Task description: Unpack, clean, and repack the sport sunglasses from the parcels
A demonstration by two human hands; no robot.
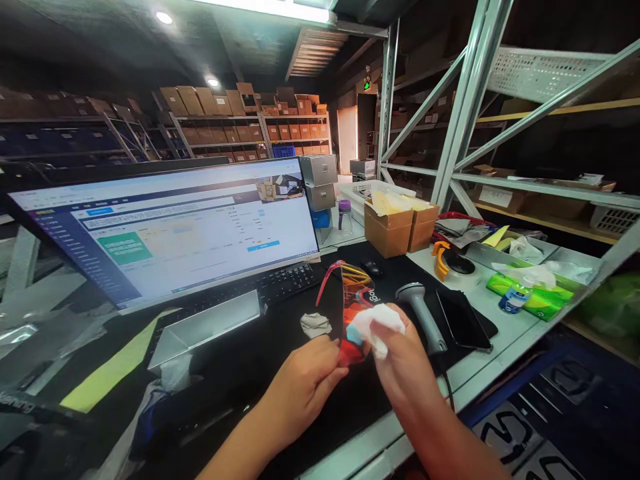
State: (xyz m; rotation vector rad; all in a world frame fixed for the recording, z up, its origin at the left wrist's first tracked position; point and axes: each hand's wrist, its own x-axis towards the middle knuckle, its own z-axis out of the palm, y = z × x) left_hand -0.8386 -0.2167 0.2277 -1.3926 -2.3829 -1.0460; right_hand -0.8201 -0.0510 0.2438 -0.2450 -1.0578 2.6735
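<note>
My left hand pinches the lower edge of a pair of glasses with a red frame and a mirrored orange lens, held upright above the black desk mat. My right hand presses a crumpled white tissue against the lens, fingers closed on it. A second small wad of tissue lies on the mat just left of the glasses.
A wide monitor and black keyboard stand behind. A grey barcode scanner and black phone lie right of my hands. Cardboard boxes, a green wipes pack and metal shelving fill the right side.
</note>
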